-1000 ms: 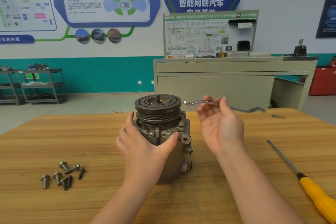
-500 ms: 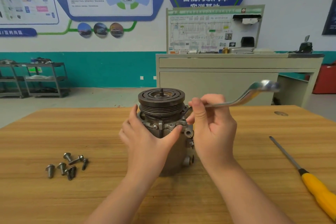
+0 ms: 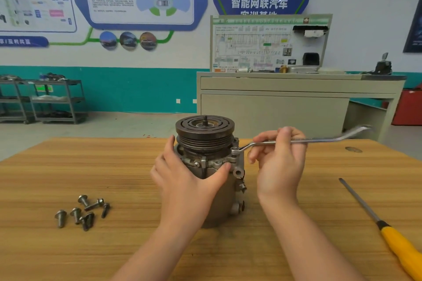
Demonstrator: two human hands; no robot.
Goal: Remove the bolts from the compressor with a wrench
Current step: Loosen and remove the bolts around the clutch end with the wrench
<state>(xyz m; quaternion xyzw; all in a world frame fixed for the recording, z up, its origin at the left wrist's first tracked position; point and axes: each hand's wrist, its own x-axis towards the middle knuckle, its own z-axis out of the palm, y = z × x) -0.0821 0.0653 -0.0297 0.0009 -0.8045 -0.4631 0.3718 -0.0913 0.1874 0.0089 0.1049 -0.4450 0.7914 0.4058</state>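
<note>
Left hand (image 3: 189,180) reached forward from bare forearm, palm wrapped round near side of compressor (image 3: 212,166); fingers spread up its left flank, thumb pressed along flange on right. Right hand (image 3: 279,162) raised just right of it, back toward camera, wrist bent slightly; thumb and curled fingers pinched shank of wrench (image 3: 296,141). Both forearms entered from lower edge, angled inward, well apart.

A yellow-handled screwdriver (image 3: 386,230) lies on the wooden table (image 3: 68,166).

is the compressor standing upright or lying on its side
Upright: the compressor stands on end on the table, its pulley facing up.
</note>
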